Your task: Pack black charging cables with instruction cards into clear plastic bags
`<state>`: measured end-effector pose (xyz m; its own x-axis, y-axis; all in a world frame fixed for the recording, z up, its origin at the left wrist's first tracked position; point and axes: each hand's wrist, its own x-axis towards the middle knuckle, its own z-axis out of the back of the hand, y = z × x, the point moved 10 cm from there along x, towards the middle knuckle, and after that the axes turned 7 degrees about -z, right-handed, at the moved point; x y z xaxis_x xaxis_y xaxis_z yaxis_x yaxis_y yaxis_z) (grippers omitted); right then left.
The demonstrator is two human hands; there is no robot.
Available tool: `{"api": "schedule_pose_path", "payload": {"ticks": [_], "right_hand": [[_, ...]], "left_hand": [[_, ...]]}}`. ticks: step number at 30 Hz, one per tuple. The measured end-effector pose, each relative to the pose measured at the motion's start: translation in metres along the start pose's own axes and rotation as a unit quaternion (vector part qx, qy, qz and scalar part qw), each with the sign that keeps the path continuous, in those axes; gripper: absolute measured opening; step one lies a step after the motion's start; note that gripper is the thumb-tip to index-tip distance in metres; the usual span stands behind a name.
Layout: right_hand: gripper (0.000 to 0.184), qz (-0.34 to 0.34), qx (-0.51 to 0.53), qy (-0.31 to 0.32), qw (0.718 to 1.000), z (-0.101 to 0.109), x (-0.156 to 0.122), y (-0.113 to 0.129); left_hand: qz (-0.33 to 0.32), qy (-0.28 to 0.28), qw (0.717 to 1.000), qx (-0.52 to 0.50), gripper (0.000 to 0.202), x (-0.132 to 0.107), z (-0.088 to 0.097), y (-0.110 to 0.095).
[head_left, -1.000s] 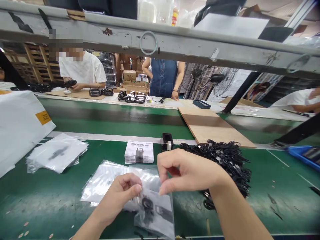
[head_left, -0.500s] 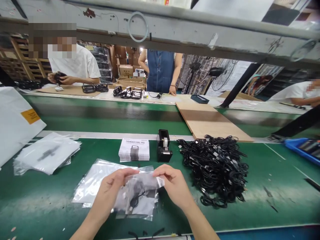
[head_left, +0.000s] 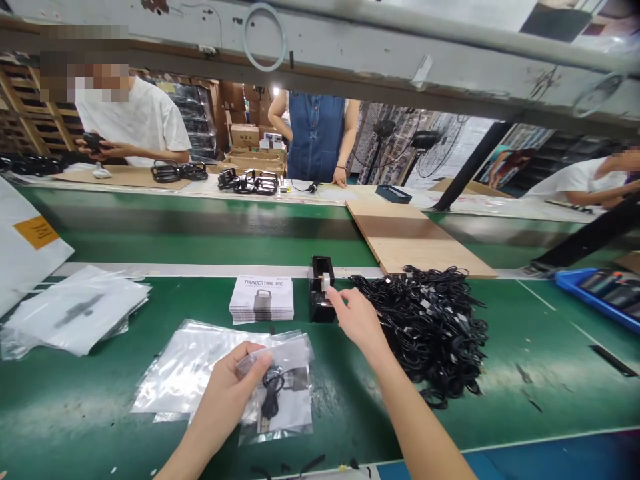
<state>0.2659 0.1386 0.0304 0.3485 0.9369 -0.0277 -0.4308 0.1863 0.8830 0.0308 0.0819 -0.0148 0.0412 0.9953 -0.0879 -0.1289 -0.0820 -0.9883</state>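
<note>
Right, left hand (head_left: 227, 393) is clamped on the bag (head_left: 293, 403): thumb on top, fingers under. The bag is low centre, held just above the surface (head_left: 550, 373) and overlapping the empty bags (head_left: 185, 363). A black cable (head_left: 271, 393) is coiled inside it. The top flap looks folded over and our thumb sits right at the fold, so we read the grip as pinning the flap down.

Right hand (head_left: 355, 319) is stretched out to the dispenser (head_left: 318, 303), with thumb and index drawn together at the tape (head_left: 326, 281). We can't tell whether they have it pinched.

The layout looks built for reach:
- The dispenser stands dead centre, just beyond the bag.
- The booklets (head_left: 261, 299) are just left of the dispenser.
- The cable pile (head_left: 430, 327) is just right of the dispenser, on the right-hand side.
- The filled bags (head_left: 75, 310) are stacked well off to the left, clear of the working spot.

People across the belt are handling their own parts, well apart from ours.
</note>
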Motion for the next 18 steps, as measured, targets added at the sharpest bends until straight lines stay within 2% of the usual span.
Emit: {"api": "schedule_pose_path", "payload": {"ticks": [3,7,12,14,16,18], "right_hand": [[0.028,-0.022,0.042,0.051,0.998,-0.016,0.007,-0.006],[0.03,-0.016,0.09,0.064,0.994,-0.029,-0.009,-0.016],[0.026,-0.005,0.029,0.036,0.999,-0.026,-0.023,-0.03],[0.027,-0.002,0.004,0.036,0.999,-0.022,-0.03,-0.027],[0.026,0.007,0.009,0.067,0.998,-0.025,-0.044,-0.016],[0.028,-0.005,0.06,0.151,0.987,-0.04,-0.061,-0.005]], "left_hand": [[0.01,-0.005,1.0,-0.023,0.032,0.001,0.0,0.006],[0.029,0.018,0.999,-0.037,0.031,0.003,-0.003,0.012],[0.013,0.02,0.999,-0.034,0.029,0.007,-0.001,0.01],[0.014,0.011,0.999,-0.032,0.029,0.007,0.0,0.01],[0.009,0.007,1.0,-0.018,0.029,0.005,-0.001,0.007],[-0.01,-0.011,1.0,0.015,0.028,0.002,0.001,-0.001]]}}
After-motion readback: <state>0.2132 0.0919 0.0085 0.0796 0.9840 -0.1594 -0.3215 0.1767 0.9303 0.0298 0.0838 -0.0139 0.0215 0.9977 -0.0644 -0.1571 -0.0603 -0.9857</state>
